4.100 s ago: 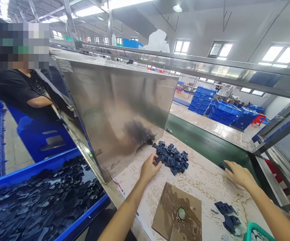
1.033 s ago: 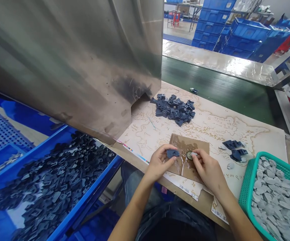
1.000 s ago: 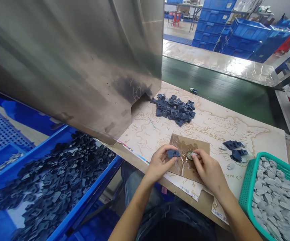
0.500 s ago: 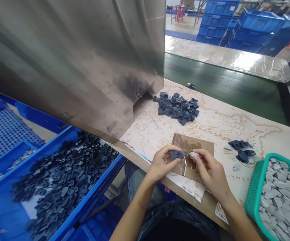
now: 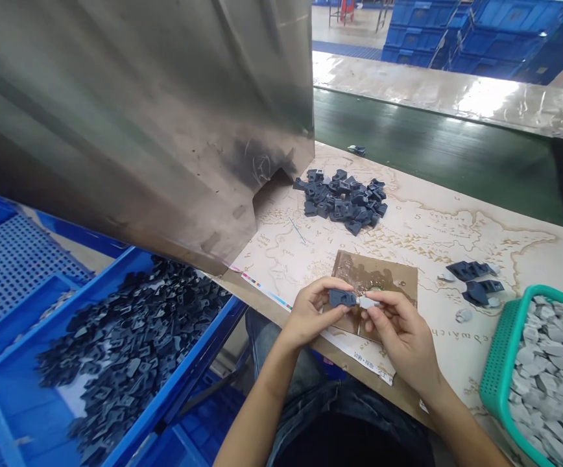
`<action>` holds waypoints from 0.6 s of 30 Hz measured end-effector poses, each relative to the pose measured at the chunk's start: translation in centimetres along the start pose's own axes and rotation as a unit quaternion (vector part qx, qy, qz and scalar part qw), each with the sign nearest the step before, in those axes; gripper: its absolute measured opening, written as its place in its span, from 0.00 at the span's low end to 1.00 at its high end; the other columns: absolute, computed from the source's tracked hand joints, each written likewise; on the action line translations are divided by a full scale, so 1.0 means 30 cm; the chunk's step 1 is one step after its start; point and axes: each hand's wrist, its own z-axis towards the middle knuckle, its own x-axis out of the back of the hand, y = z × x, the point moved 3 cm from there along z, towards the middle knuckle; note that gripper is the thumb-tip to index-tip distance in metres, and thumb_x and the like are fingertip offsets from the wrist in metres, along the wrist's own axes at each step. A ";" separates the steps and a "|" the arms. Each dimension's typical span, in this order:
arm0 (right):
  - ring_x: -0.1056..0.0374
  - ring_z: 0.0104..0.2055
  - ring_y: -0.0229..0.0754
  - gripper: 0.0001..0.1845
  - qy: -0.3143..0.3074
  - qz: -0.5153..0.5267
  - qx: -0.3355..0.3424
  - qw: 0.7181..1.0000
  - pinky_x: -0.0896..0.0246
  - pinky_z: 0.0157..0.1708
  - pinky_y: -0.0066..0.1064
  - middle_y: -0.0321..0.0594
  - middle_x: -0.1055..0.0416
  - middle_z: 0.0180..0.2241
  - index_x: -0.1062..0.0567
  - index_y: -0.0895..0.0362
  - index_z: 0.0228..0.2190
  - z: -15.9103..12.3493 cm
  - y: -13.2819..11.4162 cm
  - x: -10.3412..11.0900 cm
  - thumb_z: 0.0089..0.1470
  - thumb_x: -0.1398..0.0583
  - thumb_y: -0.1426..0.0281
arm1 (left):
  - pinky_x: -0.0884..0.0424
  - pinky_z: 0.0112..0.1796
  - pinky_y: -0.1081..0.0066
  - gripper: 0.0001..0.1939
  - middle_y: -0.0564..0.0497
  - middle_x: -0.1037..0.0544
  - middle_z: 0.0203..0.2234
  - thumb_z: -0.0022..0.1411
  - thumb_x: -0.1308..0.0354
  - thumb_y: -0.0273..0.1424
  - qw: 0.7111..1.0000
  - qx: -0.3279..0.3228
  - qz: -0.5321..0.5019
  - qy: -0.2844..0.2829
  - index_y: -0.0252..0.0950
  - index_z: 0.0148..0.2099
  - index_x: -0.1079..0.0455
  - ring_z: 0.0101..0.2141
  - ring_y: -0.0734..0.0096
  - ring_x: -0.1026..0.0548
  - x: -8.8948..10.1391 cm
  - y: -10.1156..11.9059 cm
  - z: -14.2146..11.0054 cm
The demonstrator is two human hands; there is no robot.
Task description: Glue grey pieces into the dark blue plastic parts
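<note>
My left hand pinches a dark blue-grey plastic part between thumb and fingers. A small light-grey plastic part is gripped by the fingertips of my right hand. The two parts meet end to end, or very nearly; whether they are joined I cannot tell. Both hands are over a brown board with a shiny, wet-looking surface. Beyond it lies a pile of dark plastic parts. To the right, a few dark parts lie with several loose light-grey pieces.
A green basket of light-grey pieces stands at the right. A blue bin full of dark parts is at the lower left. A large metal panel rises on the left. Behind the map-printed table top runs a green conveyor.
My right hand has brought the light-grey part left, up against the end of the dark part. My left hand keeps its grip. The camera view has shifted slightly.
</note>
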 end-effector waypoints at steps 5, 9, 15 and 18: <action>0.31 0.23 0.35 0.12 -0.004 0.036 -0.033 0.999 0.31 0.23 0.25 0.36 0.28 0.23 0.29 0.56 0.37 -0.005 0.007 -0.005 0.57 0.43 0.61 | 0.29 0.42 0.72 0.11 0.47 0.23 0.37 0.54 0.36 0.32 1.000 -0.020 0.004 -0.012 0.37 0.41 0.27 0.41 0.69 0.25 -0.001 0.003 0.001; 0.33 0.21 0.33 0.14 0.000 0.120 -0.089 0.989 0.37 0.19 0.23 0.36 0.29 0.21 0.28 0.57 0.35 0.004 0.010 -0.008 0.54 0.40 0.58 | 0.29 0.42 0.73 0.10 0.48 0.23 0.37 0.54 0.37 0.32 0.999 -0.032 0.000 -0.013 0.37 0.41 0.27 0.40 0.70 0.25 -0.001 0.003 0.000; 0.43 0.14 0.27 0.21 0.021 0.286 -0.239 0.928 0.48 0.13 0.19 0.30 0.35 0.17 0.27 0.58 0.29 0.020 0.027 -0.007 0.40 0.32 0.54 | 0.29 0.42 0.73 0.11 0.47 0.23 0.37 0.54 0.36 0.33 0.999 -0.034 0.015 -0.011 0.36 0.40 0.27 0.41 0.69 0.25 0.002 -0.002 0.000; 0.46 0.14 0.25 0.23 0.033 0.313 -0.270 0.910 0.49 0.13 0.18 0.28 0.37 0.16 0.28 0.59 0.27 0.024 0.030 -0.002 0.36 0.30 0.54 | 0.29 0.42 0.73 0.11 0.47 0.23 0.37 0.54 0.37 0.31 0.999 -0.034 0.017 -0.010 0.36 0.40 0.27 0.41 0.69 0.25 0.002 0.001 0.001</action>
